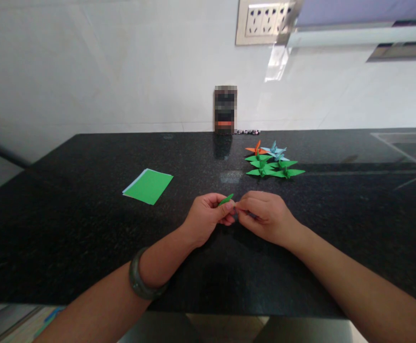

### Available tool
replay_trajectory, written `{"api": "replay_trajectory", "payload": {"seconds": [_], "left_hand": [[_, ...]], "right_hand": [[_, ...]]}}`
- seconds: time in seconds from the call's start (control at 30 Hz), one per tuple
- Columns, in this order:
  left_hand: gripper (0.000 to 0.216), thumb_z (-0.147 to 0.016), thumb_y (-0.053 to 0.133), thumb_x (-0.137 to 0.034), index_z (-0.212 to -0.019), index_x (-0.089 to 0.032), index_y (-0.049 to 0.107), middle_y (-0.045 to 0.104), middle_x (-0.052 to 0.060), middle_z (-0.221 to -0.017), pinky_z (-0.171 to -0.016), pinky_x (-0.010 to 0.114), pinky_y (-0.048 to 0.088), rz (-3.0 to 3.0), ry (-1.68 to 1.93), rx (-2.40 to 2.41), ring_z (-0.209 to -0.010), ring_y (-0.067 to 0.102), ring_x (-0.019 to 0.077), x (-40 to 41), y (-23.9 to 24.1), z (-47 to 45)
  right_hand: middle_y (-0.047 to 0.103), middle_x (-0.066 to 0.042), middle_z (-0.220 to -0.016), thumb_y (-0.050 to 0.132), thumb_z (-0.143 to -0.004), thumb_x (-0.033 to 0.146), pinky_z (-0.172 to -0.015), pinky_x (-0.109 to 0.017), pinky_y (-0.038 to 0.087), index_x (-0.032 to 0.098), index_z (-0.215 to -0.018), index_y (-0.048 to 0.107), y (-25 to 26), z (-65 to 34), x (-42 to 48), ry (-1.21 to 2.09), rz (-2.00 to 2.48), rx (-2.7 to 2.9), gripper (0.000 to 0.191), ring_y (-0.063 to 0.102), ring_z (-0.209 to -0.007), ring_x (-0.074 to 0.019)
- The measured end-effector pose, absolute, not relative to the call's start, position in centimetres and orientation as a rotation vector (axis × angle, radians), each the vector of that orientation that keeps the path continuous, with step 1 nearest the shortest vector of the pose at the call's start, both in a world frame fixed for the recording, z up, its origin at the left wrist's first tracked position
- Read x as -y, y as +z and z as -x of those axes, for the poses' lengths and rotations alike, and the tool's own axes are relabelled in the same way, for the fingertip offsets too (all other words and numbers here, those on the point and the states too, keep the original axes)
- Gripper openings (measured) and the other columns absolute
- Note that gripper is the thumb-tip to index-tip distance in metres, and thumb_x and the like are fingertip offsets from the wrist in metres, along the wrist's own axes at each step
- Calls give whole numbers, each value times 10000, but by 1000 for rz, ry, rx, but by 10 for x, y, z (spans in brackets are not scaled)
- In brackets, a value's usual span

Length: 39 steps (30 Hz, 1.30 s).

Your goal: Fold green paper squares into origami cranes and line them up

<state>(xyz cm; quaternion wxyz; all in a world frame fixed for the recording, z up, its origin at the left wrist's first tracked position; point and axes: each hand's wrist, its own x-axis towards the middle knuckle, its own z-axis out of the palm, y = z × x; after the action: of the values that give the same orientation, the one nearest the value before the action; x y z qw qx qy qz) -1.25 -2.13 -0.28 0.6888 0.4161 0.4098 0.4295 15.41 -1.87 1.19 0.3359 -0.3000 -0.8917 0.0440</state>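
Observation:
A small piece of folded green paper (226, 200) is pinched between the thumb and fingers of my left hand (208, 214), above the near middle of the counter. Its green tip sticks up past the thumb, and the rest is hidden by fingers. My right hand (263, 214) is closed in a pinch at the paper's right end, its fingertips meeting those of my left hand. Beyond my right hand stand several folded paper cranes: green cranes (262, 168), an orange crane (258, 148) and light blue cranes (275, 149).
A stack of square paper (148, 186), green on top, lies to the left on the black counter (86, 228). A dark, blurred-out upright object (225, 109) leans on the white wall, with a beaded strap (248, 132) beside it. Wall sockets (269, 20) are above.

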Motion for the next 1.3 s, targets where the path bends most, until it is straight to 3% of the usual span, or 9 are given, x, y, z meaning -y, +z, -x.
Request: {"api": "replay_trajectory", "payload": {"seconds": [0.4,0.7,0.9,1.3], "left_hand": [[202,-640,717,-286,-644,-113,613,601,-12,-543,-464,188,443,-1017,1009,-942,-460,536,68,22,0,12],[191,-649,707,-272,-632,-120,593,592,-20,-543,-449,170,413,-950,1069,-929,-447,509,54,21,-1,12],[212,-603,751,-285,-699,-123,654,643,-1,-618,-531,196,471,-807,1038,-850,-529,576,76,21,-1,12],[216,-589,768,-264,-671,-125,624,639,-12,-577,-564,194,477,-836,1065,-858,-543,592,78,20,-3,12]], "right_hand": [[559,-32,-600,464,-815,157,-540,-235,377,163,-635,557,13,-152,21,-22,828,2360,203,495,-565,-119],[579,-20,-652,486,-742,105,-570,-229,416,161,-752,571,16,-152,23,216,876,2173,102,528,-593,-112],[583,-13,-634,543,-761,166,-533,-210,404,159,-733,591,14,-150,24,358,1005,2140,56,529,-568,-102],[593,-10,-654,527,-737,94,-569,-209,405,160,-714,582,11,-148,25,246,935,2154,89,537,-602,-102]]}}
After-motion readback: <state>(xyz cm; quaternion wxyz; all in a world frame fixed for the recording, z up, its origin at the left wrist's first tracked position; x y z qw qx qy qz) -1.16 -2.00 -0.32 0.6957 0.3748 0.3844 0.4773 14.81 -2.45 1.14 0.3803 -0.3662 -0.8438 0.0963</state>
